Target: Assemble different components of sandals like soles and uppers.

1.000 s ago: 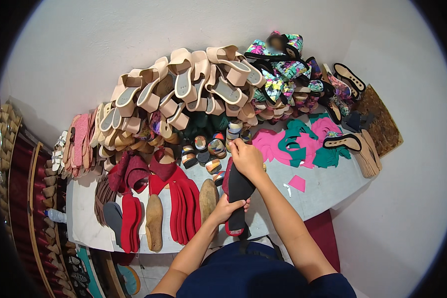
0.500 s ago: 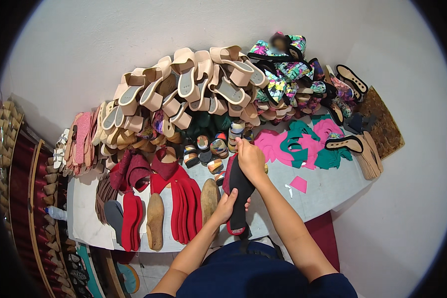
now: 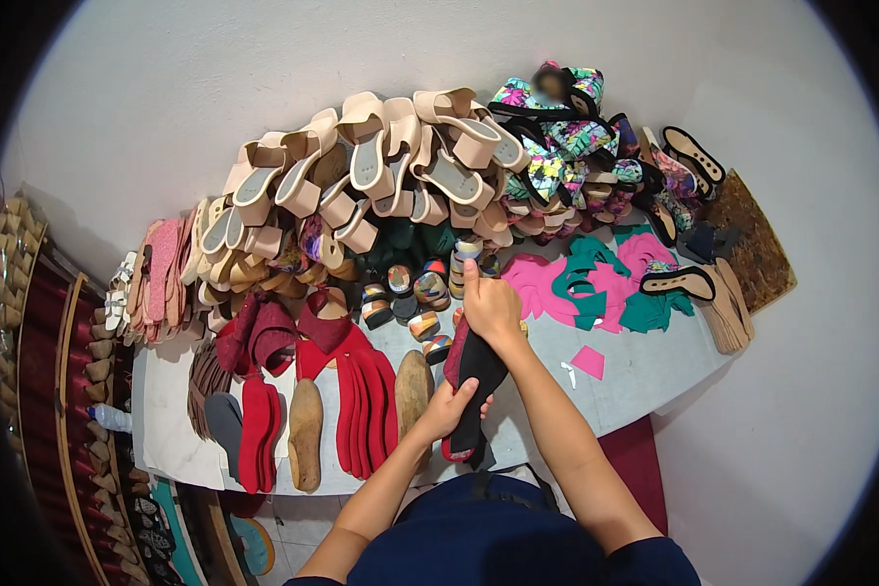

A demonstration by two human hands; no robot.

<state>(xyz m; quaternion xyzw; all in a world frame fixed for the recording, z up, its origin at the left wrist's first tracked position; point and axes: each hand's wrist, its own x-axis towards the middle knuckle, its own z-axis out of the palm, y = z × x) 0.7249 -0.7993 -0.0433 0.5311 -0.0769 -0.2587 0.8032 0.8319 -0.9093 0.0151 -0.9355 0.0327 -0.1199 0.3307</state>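
Observation:
Over the near edge of the table, both hands grip a red sandal with a black underside [image 3: 477, 366], held lengthwise with the black side facing up. My left hand [image 3: 446, 408] wraps around its lower part, thumb on top and fingertips coming around the far side. At its upper end my right hand [image 3: 490, 311] is closed, the thumb pointing up. Red edging shows along the left side and at the bottom tip. Beside my left hand lies a wooden shoe last [image 3: 413, 396]. Small heels in multicoloured stripes [image 3: 424, 326] stand just beyond my hands.
Beige heeled sandals [image 3: 366, 161] pile against the wall, with floral sandals [image 3: 566, 146] to their right. Red insoles [image 3: 363, 410] and another wooden last [image 3: 305, 435] lie left. Pink and green cutouts [image 3: 596, 283] spread right. A shelf of shoe lasts [image 3: 98, 391] stands left of the table.
The sandal has turned and tilted slightly between my hands. My right hand has shifted a little at its upper end, with the thumb now raised. The table's contents look unchanged.

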